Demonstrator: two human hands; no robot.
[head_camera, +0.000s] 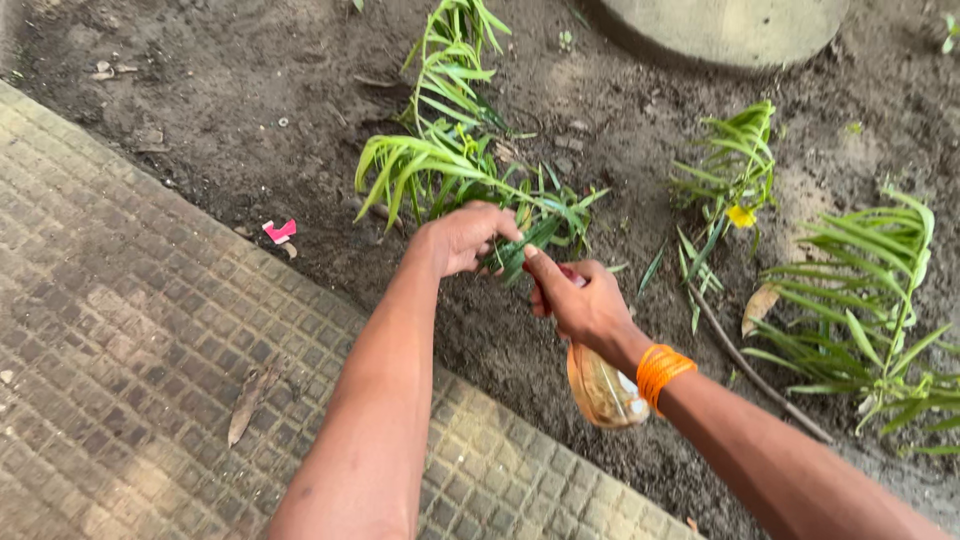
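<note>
At nine o'clock lies the paved walkway, small square pavers running on a slant, with a dry leaf on it toward seven o'clock. Just past its edge, on the dark soil, sits a small pink scrap.

Moving toward the middle, the left hand reaches in from six o'clock, its fingers curled over and closed on the base of a young palm seedling. The seedling stands in the soil at about twelve o'clock, its long green fronds arching up and to the left, with a bundle of darker leaves gathered right where the two hands meet.

Just beside it, at about five o'clock of the left hand, the right hand is clenched around something with a reddish part showing near the thumb; what it is I cannot tell. An orange band circles that wrist, and a clear plastic bag hangs below it.

Farther toward three o'clock, a second seedling stands with a yellow flower on it, a thin stick lies on the soil, and a third seedling spreads its fronds at the edge. At one o'clock sits a pale concrete base.
</note>
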